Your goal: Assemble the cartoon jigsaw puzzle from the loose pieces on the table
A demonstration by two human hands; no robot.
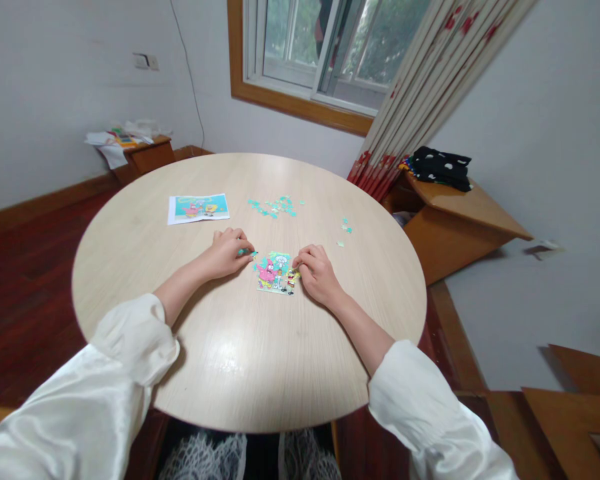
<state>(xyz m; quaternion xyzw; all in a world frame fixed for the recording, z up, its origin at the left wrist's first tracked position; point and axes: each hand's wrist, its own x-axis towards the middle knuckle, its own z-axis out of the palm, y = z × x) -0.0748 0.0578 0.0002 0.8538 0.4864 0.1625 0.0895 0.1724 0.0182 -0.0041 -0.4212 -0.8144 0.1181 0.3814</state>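
Note:
A partly joined jigsaw puzzle [275, 273] lies flat on the round table [230, 373], showing a pink starfish figure, a pale figure and a yellow sponge figure. Just left of it, my left hand [227, 253] is closed, with a small teal puzzle piece [241, 252] at its fingers. My right hand [317, 272] rests at the puzzle's right edge, thumb and forefinger pinched together by the yellow figure. Whatever may be between those right fingertips is hidden.
Loose teal puzzle pieces [275, 207] are scattered beyond the puzzle, and several more pieces [347, 229] lie to the right. A printed reference picture [199, 209] sits at the back left. Small wooden cabinets [460, 220] stand beyond the table.

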